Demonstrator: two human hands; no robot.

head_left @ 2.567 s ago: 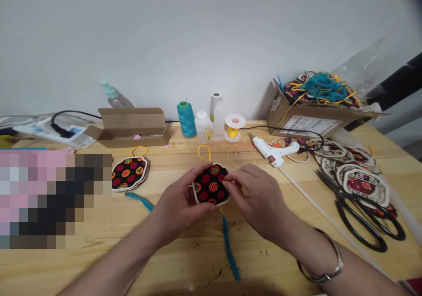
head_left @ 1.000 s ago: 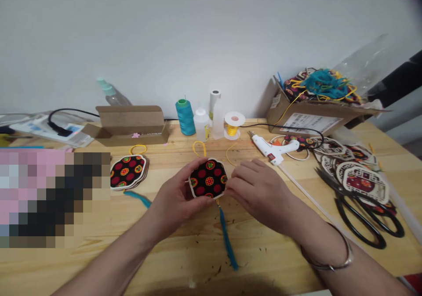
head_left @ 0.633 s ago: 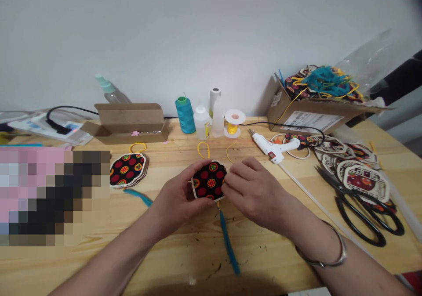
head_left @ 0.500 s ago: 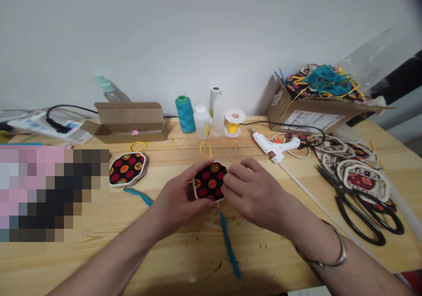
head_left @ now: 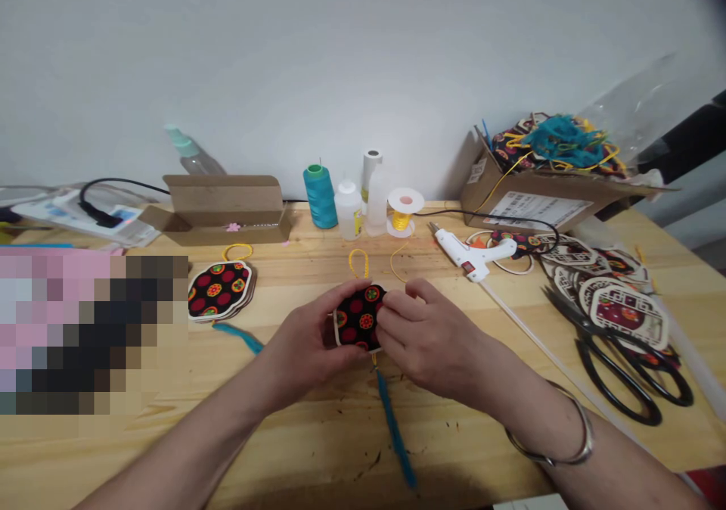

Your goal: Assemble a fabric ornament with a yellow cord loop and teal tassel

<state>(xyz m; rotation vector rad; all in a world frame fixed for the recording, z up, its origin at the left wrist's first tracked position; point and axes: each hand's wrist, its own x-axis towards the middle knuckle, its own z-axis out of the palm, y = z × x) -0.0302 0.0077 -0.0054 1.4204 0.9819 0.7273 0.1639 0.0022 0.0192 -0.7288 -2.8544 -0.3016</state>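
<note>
My left hand [head_left: 311, 336] grips a tasselled pendant [head_left: 356, 319] by its left side, thumb along the lower edge and fingers at the top. The pendant has black fabric with red and orange flower rounds and a pale rim. A yellow braided loop [head_left: 358, 262] sticks out above it, and a teal tassel [head_left: 395, 427] hangs below. My right hand [head_left: 428, 336] is closed at the pendant's right edge, its curled fingers covering that side; what the fingertips pinch there is hidden. To the left lies a stack of similar pendants [head_left: 220, 290] with its own loop and tassel.
Along the wall stand a cardboard box [head_left: 227, 230], teal thread cone [head_left: 321, 200], bottle [head_left: 349, 211] and yellow cord spool [head_left: 404, 211]. A glue gun [head_left: 473, 253], black scissors [head_left: 618, 362], ornate cut pieces [head_left: 627, 313] and a full carton [head_left: 533, 200] lie right. Someone's pink sleeve [head_left: 62, 268] is left.
My right hand has slid slightly left and down, covering more of the pendant's right side. The pendant has dipped a little in my left hand.
</note>
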